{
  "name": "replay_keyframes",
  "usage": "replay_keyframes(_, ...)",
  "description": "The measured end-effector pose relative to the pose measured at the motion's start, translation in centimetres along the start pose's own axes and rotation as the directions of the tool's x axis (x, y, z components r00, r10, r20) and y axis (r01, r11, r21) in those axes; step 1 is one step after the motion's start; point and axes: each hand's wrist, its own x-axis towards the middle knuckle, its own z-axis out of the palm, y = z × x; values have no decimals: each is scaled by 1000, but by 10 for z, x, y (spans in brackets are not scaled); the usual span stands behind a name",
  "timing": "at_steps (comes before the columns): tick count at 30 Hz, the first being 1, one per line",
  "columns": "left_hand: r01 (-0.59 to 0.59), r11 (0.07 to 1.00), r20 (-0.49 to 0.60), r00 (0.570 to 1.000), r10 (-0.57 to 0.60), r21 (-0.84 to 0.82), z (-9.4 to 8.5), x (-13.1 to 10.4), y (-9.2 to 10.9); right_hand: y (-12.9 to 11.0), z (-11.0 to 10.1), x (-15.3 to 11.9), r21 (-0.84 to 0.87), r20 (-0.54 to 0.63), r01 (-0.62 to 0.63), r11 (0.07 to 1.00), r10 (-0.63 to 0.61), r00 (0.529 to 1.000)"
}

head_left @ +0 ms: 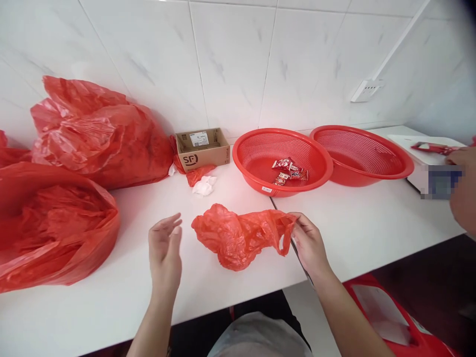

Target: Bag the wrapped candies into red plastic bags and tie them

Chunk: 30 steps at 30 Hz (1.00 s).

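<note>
Broadly, a white tiled wall (pixel 238 64) fills the top of the frame, and a white table (pixel 379 213) spans the middle. At the upper left, a bulging red sack (pixel 104 129) leans near the wall; below it, at the left edge, a wide-mouthed red bag (pixel 109 233) stands open with crumpled red plastic inside. Right of centre sit two red perforated baskets, the left basket (pixel 256 187) just in front of the right basket (pixel 372 177). In the centre of the frame, a crumpled thin carrier bag (pixel 238 235) lies stretched sideways over the table. The right hand (pixel 308 240) pinches its right end between thumb and fingers, next to a handle loop. The left hand (pixel 163 243), left of the carrier bag and apart from it, is empty, its thumb and fingers moderately spread. Above centre stands an open cardboard box (pixel 203 156). At the right edge, another person's hand (pixel 463 156) is partly visible. Smaller still are a white crumpled tissue (pixel 204 186) before the box and several snack packets (pixel 284 163) inside the left basket.
</note>
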Motion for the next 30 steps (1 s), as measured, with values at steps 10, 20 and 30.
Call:
replay_keyframes(10, -812, 471, 791, 522, 319, 345, 36, 15, 15, 1, -18, -3, -109, -137, 29, 994, -44, 990)
replay_keyframes(20, -918, 328, 754, 374, 540, 221, 21, 14, 35, -70, 2, -19, -396, 5, 496, 773, -538, 843)
replay_keyframes(30, -917, 398, 937, 109, 332, -34, -3, -17, 61, -75, 41, 28, -744, 565, 637, 202, 700, 437)
